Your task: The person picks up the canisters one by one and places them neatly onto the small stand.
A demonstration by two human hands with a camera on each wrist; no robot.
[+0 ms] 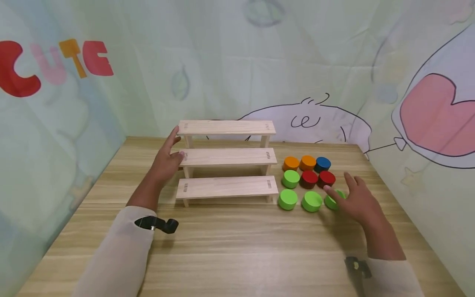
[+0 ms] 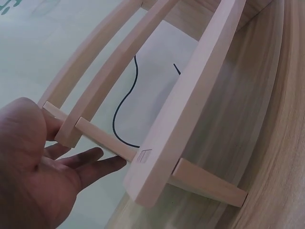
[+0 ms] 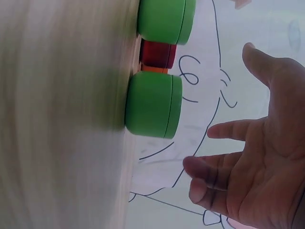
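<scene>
Head view shows the left hand, fingers straight and relaxed, resting against the left end of the three-step wooden rack that stands mid-table, while the right hand hovers with fingers spread just over the nearest green disc, at the right end of the front row of nine coloured discs beside the rack. Judging from this, the step in hand is steadying the rack and reaching for a first disc. That reach would call for lowering the spread fingers and closing them round the disc's rim without nudging the green disc touching its left side.
</scene>
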